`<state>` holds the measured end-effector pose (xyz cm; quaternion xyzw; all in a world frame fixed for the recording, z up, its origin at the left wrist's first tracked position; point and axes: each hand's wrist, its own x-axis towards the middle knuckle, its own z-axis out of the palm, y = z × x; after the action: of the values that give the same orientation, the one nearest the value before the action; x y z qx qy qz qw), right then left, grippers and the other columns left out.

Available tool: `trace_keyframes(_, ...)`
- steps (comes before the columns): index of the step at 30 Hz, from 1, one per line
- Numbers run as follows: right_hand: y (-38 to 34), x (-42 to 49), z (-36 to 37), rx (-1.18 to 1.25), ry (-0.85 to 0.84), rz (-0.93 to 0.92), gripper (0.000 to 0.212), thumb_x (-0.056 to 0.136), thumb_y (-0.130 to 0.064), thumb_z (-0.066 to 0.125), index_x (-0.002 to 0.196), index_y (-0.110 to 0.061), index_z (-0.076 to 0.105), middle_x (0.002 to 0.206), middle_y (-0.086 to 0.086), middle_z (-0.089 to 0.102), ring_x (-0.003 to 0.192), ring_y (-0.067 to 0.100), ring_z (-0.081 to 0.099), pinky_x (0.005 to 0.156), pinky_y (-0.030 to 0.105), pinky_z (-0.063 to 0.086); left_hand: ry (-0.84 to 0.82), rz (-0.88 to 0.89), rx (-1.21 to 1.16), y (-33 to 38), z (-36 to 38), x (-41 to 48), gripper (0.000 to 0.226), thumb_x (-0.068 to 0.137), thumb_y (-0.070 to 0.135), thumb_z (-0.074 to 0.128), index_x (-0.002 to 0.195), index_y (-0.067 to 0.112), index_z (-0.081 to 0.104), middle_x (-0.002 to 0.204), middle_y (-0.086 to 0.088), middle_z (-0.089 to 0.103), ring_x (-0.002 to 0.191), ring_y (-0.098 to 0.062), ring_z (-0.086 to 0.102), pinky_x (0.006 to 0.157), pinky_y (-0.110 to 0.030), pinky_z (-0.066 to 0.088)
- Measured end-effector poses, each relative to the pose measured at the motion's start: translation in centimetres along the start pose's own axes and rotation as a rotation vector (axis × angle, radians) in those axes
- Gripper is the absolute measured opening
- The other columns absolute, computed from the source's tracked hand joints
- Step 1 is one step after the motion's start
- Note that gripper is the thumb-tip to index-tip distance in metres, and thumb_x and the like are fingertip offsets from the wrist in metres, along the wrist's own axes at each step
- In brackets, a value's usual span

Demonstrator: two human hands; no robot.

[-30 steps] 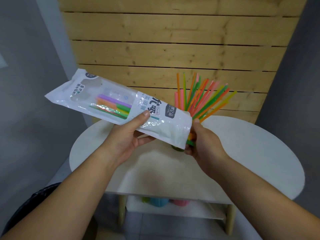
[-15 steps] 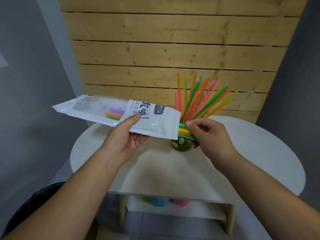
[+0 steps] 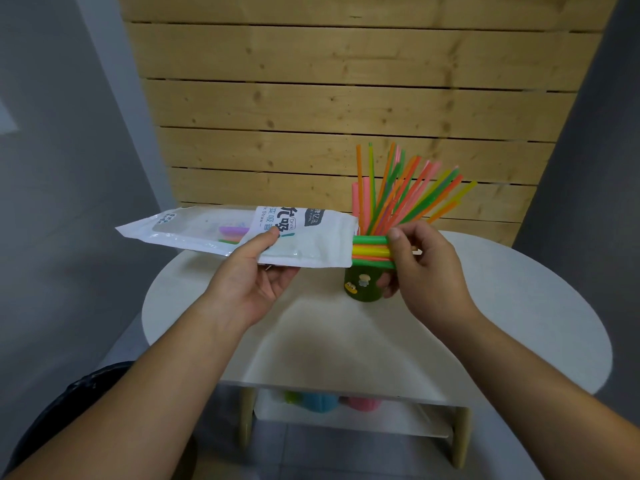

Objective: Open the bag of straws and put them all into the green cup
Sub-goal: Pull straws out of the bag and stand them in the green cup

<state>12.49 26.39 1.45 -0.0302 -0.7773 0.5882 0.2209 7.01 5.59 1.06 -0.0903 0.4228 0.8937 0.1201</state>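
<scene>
— Where's the bag (image 3: 242, 237) now?

— Up in the air, lying nearly level over the left part of the round white table (image 3: 485, 323). The left hand (image 3: 252, 289) has it from below, thumb pressed on top, fingers clamped on the plastic. Its open mouth points right, just above the green cup (image 3: 363, 285).

— And the other hand?

— The right hand (image 3: 426, 271) is pinched shut on a bundle of straws (image 3: 370, 251) sticking out of the mouth, thumb over them, fingers under. I count about four bands of colour there, green, yellow, orange, green; some may be hidden behind.

— How full is the cup?

— A fan of straws (image 3: 408, 195) stands in it, leaning mostly right against the wooden slat wall (image 3: 346, 98). Too many overlap to count exactly; well over a dozen. Inside the bag's clear window I see the ends of about three more, purple, orange and green.

— Room to work?

— The cup stands towards the back of the table, near the wall. The near half of the top is bare, the front edge straight, and the right side is open. Below, a shelf (image 3: 346, 414) holds three coloured things, green, blue and pink; I can't tell what.
</scene>
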Motion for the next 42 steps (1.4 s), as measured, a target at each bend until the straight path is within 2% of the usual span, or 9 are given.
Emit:
trace_keyframes(5,0.4,0.4,-0.3,-0.152,-0.038,-0.018,0.007,0.092,-0.033,0.066,0.088,-0.028,0.066,0.083,-0.008,0.063,0.074,0.008,0.059,0.06,0.022,0.044,0.009,0.005,0.003,0.0,-0.2,0.0,0.02,0.091,0.014,0.07,0.111,0.017,0.069,0.099,-0.003,0.079,0.08,-0.019,0.078,0.057,-0.027,0.061)
trace_keyframes(9,0.3,0.7,-0.4,-0.03,0.019,0.05,0.009,0.093,-0.029,0.065,0.091,-0.022,0.071,0.079,-0.008,0.062,0.072,0.007,0.056,0.065,0.024,0.046,0.008,0.003,0.008,0.0,-0.1,0.1,0.018,0.092,0.014,0.069,0.11,0.017,0.069,0.098,-0.002,0.079,0.08,-0.018,0.078,0.06,-0.028,0.062)
trace_keyframes(14,0.2,1.2,-1.0,0.187,0.038,0.18,0.015,0.093,-0.028,0.067,0.096,-0.015,0.073,0.07,0.003,0.054,0.061,0.015,0.049,0.058,0.029,0.047,0.021,-0.005,-0.012,0.1,-0.3,0.2,0.018,0.092,0.014,0.069,0.11,0.017,0.069,0.096,-0.001,0.079,0.078,-0.017,0.078,0.062,-0.028,0.063)
trace_keyframes(18,0.3,1.4,-1.5,0.153,0.011,0.164,0.017,0.094,-0.029,0.065,0.098,-0.014,0.072,0.065,0.005,0.052,0.059,0.015,0.047,0.054,0.027,0.044,0.033,-0.004,-0.015,0.2,-0.4,0.3,0.017,0.092,0.015,0.069,0.108,0.018,0.068,0.094,0.0,0.079,0.076,-0.016,0.077,0.063,-0.027,0.063)
trace_keyframes(25,0.1,1.3,-1.7,0.01,-0.015,0.05,0.011,0.093,-0.026,0.065,0.091,-0.018,0.071,0.064,-0.01,0.053,0.058,0.008,0.046,0.057,0.022,0.039,0.019,-0.027,-0.046,0.0,-0.3,0.2,0.015,0.092,0.016,0.069,0.106,0.018,0.069,0.097,-0.001,0.079,0.079,-0.017,0.078,0.063,-0.027,0.062)
trace_keyframes(29,-0.1,1.5,-2.0,0.013,-0.02,0.065,0.01,0.093,-0.025,0.065,0.091,-0.018,0.072,0.06,-0.007,0.051,0.052,0.008,0.043,0.053,0.022,0.039,0.024,-0.037,-0.042,0.1,-0.4,0.2,0.014,0.092,0.015,0.069,0.105,0.017,0.069,0.098,-0.002,0.079,0.078,-0.017,0.077,0.061,-0.026,0.062)
trace_keyframes(34,0.2,1.8,-2.9,0.209,-0.001,0.152,0.014,0.095,-0.02,0.064,0.099,-0.008,0.07,0.056,0.0,0.052,0.056,0.014,0.047,0.057,0.03,0.045,0.053,-0.032,-0.043,0.5,-0.6,0.4,0.012,0.092,0.014,0.069,0.104,0.015,0.069,0.089,-0.001,0.079,0.071,-0.015,0.076,0.063,-0.025,0.063)
trace_keyframes(39,0.5,2.2,-2.5,0.634,-0.078,0.372,0.006,0.088,-0.015,0.07,0.091,-0.01,0.068,0.072,0.003,0.06,0.061,0.008,0.054,0.057,0.019,0.049,0.051,-0.029,-0.008,0.3,-0.4,0.4,0.011,0.092,0.012,0.069,0.103,0.014,0.068,0.085,-0.001,0.077,0.067,-0.014,0.075,0.05,-0.023,0.058)
trace_keyframes(42,0.6,2.2,-1.9,0.834,-0.113,0.442,0.021,0.082,-0.014,0.071,0.102,-0.011,0.066,0.084,0.001,0.069,0.067,0.006,0.059,0.056,0.015,0.05,0.056,-0.031,-0.001,0.2,-0.3,0.3,0.011,0.092,0.012,0.069,0.103,0.013,0.068,0.086,-0.002,0.077,0.067,-0.014,0.075,0.049,-0.023,0.058)
